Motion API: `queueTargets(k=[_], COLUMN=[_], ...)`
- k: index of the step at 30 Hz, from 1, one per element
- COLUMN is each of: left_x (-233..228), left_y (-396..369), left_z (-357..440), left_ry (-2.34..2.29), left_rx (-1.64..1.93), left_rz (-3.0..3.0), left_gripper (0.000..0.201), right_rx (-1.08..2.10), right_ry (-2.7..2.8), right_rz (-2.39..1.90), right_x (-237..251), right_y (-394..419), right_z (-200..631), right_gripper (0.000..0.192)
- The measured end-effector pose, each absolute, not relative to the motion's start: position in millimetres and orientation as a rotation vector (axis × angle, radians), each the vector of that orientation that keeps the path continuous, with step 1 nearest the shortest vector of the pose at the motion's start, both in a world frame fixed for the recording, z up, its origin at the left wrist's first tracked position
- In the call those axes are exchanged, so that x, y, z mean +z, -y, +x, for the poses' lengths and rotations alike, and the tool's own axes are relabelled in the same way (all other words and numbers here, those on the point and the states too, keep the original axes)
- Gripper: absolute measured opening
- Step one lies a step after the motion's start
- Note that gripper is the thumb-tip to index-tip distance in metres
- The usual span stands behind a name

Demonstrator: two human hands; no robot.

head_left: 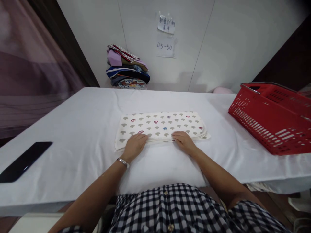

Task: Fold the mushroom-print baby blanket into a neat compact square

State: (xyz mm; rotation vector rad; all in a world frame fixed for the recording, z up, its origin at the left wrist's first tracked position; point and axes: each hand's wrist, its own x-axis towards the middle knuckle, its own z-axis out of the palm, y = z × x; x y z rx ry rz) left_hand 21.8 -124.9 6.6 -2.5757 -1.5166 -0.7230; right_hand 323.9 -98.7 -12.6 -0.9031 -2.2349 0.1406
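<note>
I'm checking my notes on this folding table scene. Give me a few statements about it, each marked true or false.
1. Both hands, left hand and right hand, rest on the near edge of the folded cream mushroom-print cloth. True.
2. The red plastic basket sits at the table's left. False: at the right.
3. A flat black phone-like slab lies at the left. True.
4. The stack of folded clothes sits in the basket. False: by the wall.

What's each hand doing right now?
Left hand: open, palm down on the folded cloth.
Right hand: open, flat on the same cloth's near edge.
</note>
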Motion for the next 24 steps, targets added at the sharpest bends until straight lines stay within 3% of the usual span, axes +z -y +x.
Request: queueTargets(k=[18, 24], left_x=[8.3, 6.0], left_y=[121.9, 111.0], left_z=[3.8, -3.9], left_ry=[1.531, 1.502], left_rx=[-0.556, -0.634], left_rz=[-2.595, -2.582], left_gripper=[0.032, 0.033], right_rx=[0.256, 0.004], right_ry=[2.305, 2.197], right_rz=[-0.993, -1.006], right_x=[-4.8, -12.2], right_y=[93.4, 84.6], right_z=[327.2, 322.5], right_gripper=[0.024, 0.022])
